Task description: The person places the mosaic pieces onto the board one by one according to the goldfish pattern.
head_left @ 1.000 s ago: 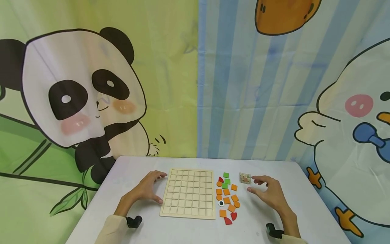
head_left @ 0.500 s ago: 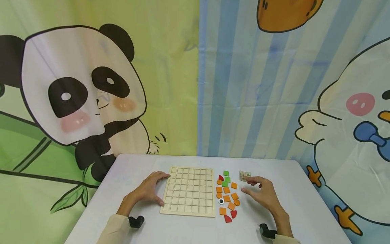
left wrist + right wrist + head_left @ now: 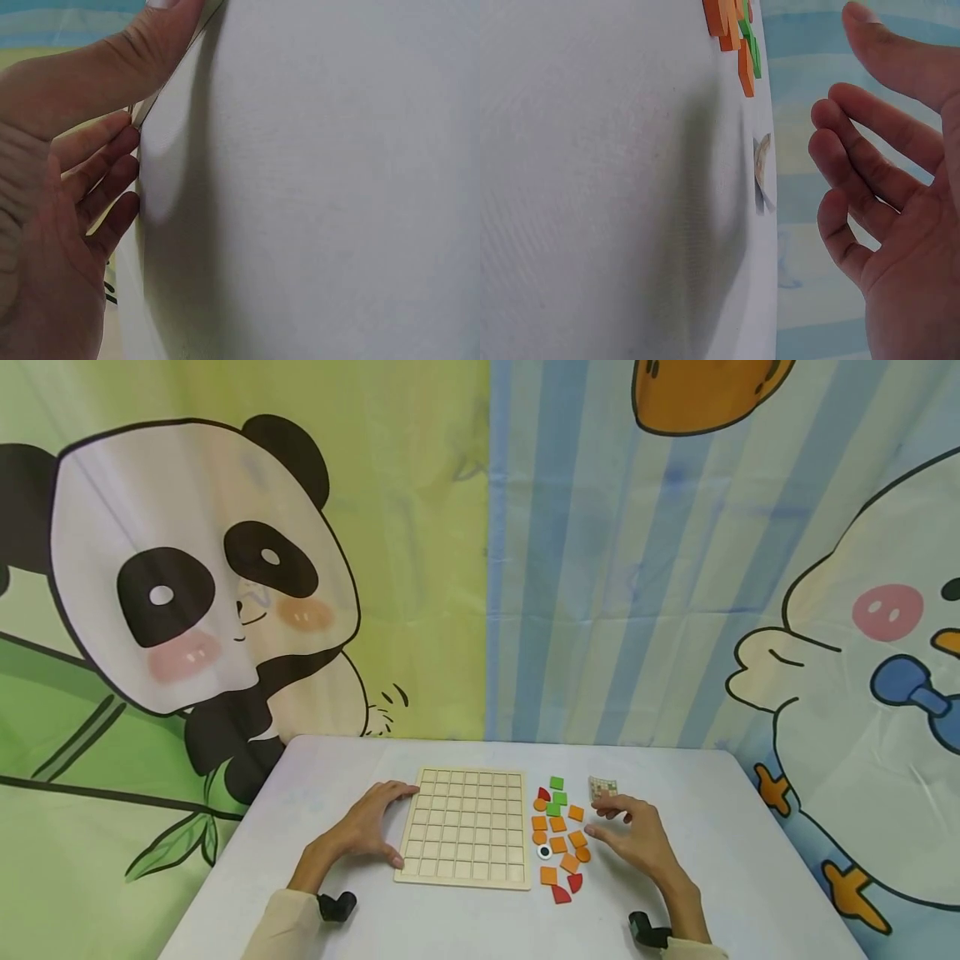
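Observation:
A pale wooden board (image 3: 467, 827) with a grid of square recesses lies on the white table. My left hand (image 3: 365, 824) spans its left edge, thumb by the near corner and fingertips by the far one. In the left wrist view the thumb (image 3: 97, 79) and fingertips meet the board's edge. My right hand (image 3: 636, 837) hovers right of the loose pieces, holding nothing, fingers bent loosely and thumb apart. Its fingertips overlap a small curled card (image 3: 602, 785) in the head view. Nearest it lie an orange square (image 3: 576, 812) and an orange disc (image 3: 582, 855).
Between board and right hand are several flat pieces: green squares (image 3: 557, 783), red quarter circles (image 3: 561, 894), orange squares and discs, and a white disc with a black centre (image 3: 544, 852). A cartoon-printed curtain (image 3: 420, 568) hangs behind the table (image 3: 750, 852).
My right hand has moved left toward the loose pieces, from beside the card to overlapping its near edge in view. The left hand has stayed at the board's left edge. The pieces have not moved.

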Tool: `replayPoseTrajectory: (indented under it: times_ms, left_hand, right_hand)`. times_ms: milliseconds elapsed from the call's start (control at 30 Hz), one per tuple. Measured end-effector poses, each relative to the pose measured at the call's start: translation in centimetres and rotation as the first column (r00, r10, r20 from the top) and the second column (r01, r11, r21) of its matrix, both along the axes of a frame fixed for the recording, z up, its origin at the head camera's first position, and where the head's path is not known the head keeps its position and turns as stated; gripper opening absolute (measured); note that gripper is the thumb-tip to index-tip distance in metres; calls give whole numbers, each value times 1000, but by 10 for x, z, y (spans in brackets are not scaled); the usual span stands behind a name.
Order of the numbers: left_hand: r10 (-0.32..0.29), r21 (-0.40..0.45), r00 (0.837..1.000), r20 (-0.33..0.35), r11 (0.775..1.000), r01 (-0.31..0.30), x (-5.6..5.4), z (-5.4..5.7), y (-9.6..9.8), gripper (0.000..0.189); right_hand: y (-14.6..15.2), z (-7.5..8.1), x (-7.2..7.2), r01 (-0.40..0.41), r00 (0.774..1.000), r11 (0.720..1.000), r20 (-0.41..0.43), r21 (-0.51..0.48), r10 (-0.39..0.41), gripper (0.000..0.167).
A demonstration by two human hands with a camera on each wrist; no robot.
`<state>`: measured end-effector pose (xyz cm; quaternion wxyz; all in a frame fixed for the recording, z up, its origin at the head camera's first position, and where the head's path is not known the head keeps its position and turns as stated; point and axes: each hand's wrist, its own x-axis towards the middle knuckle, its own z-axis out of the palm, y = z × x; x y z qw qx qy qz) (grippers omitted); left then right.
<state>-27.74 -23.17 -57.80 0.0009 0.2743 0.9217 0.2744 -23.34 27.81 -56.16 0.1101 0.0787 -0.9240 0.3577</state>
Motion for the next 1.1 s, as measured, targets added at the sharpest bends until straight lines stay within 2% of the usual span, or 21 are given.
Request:
replayPoseTrajectory:
  times_ms: [133,300,567,667,933,1100]
  left_hand:
    - [3,-12,1000,-2,1000,-3,1,4,1,133]
    - [10,-26,1000,-4,1000,-10,-1,5,3,132]
    - [42,-5,998,42,999,-42,0,-4,1,133]
    - [46,1,998,39,999,-46,-1,-5,1,133]
    - [63,13,996,68,998,-64,1,-4,3,133]
    - [67,12,996,64,998,-68,0,-4,3,133]
  right_hand:
    - [-1,2,0,-30,996,1000,87,-3,30,29]
    - [3,0,-1,-106,980,994,166,-14,106,26]
    - [4,-9,0,-170,959,985,224,-33,173,27]
    - [3,-11,1,-184,953,982,236,-38,188,29]
    - [-1,-13,3,-192,947,981,254,-40,196,28]
    - [-3,-13,4,-176,952,984,250,-28,178,25]
